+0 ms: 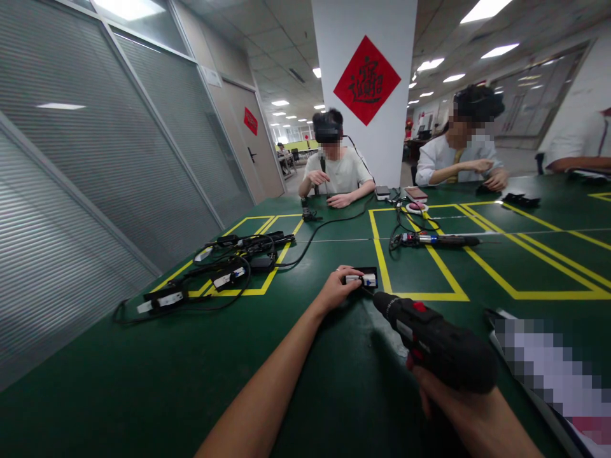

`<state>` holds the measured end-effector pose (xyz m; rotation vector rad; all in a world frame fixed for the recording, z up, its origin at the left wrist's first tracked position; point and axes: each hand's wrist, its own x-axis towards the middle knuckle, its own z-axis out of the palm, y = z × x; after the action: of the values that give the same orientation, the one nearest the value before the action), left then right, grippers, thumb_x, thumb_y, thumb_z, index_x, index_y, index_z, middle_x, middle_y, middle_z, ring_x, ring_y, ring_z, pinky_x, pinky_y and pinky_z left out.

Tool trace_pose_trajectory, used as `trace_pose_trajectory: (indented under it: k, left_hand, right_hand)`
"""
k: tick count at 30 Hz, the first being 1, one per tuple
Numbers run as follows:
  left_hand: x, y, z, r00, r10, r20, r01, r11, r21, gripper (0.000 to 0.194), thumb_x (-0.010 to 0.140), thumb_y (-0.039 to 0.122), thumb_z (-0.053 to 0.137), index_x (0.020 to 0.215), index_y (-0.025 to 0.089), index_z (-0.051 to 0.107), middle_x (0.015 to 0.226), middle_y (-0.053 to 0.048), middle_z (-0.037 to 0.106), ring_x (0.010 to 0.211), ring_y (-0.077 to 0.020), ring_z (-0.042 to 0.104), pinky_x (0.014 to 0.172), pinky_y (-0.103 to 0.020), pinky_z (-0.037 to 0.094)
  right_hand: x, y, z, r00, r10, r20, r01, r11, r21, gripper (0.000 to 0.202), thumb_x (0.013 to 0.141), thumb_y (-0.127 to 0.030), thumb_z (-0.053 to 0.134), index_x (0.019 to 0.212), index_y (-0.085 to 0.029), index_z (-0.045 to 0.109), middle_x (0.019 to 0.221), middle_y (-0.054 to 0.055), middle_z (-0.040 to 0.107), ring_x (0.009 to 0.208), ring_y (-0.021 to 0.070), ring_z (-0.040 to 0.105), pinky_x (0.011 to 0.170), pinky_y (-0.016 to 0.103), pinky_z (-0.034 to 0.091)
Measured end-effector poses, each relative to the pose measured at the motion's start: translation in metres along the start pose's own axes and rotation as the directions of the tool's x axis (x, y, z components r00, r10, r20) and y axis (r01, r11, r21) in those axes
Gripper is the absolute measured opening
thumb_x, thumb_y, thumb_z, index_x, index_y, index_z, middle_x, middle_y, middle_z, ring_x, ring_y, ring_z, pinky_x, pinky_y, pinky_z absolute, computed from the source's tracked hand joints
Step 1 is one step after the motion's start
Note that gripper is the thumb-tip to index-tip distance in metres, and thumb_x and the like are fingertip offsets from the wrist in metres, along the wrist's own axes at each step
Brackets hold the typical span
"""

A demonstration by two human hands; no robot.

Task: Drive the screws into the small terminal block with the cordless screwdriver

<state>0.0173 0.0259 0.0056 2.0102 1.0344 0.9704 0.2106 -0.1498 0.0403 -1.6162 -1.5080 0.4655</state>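
Note:
Near the middle of the green table, my left hand (338, 287) presses its fingers on a small black case with a white block (368, 279) in it. Wrapped round the grip of a black power drill (443, 343) with a red button is my right hand (427, 381). The drill points up and left, and its thin bit reaches the near edge of the white block. Whether the bit touches a screw is too small to tell.
Black cables and adapters (238, 254) lie at the left. A long tool (439, 240) with wires lies at the back right, inside yellow tape. A blurred folder (548, 375) lies at the right. Two people (341, 168) in headsets sit across the table (143, 375); another arm shows far right.

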Motion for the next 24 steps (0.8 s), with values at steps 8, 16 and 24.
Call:
trace_pose_trajectory:
  k: [8, 16, 24]
  left_hand:
    - [0.000, -0.003, 0.001, 1.000, 0.000, -0.016, 0.000, 1.000, -0.016, 0.026, 0.074, 0.029, 0.056, 0.096, 0.018, 0.063, 0.104, -0.007, 0.053, 0.102, -0.0191, 0.048, 0.092, -0.032, 0.035]
    - [0.000, -0.003, -0.001, 1.000, 0.005, 0.003, -0.005, 1.000, -0.010, 0.027, 0.074, 0.031, 0.056, 0.098, 0.018, 0.063, 0.106, -0.007, 0.052, 0.102, -0.0184, 0.048, 0.091, -0.031, 0.036]
    - [0.001, -0.004, 0.001, 1.000, 0.002, -0.008, -0.002, 1.000, -0.010, 0.027, 0.074, 0.029, 0.056, 0.097, 0.018, 0.063, 0.105, -0.008, 0.053, 0.103, -0.0193, 0.048, 0.091, -0.032, 0.036]
  right_hand:
    - [-0.004, 0.000, 0.003, 0.992, 0.099, 0.079, -0.107, 0.988, 0.108, 0.029, 0.061, -0.013, 0.050, 0.083, -0.024, 0.065, 0.051, -0.002, 0.064, 0.050, 0.0212, 0.064, 0.050, 0.034, 0.054]
    - [-0.008, 0.001, 0.003, 0.982, 0.151, 0.112, -0.171, 0.966, 0.194, 0.025, 0.062, -0.017, 0.051, 0.082, -0.022, 0.064, 0.062, 0.002, 0.067, 0.058, 0.0233, 0.067, 0.049, 0.034, 0.055]
    - [-0.002, 0.004, -0.008, 0.999, -0.015, 0.047, 0.011, 0.995, 0.095, 0.025, 0.061, -0.018, 0.054, 0.082, -0.022, 0.067, 0.066, 0.004, 0.068, 0.063, 0.0247, 0.066, 0.061, 0.038, 0.054]
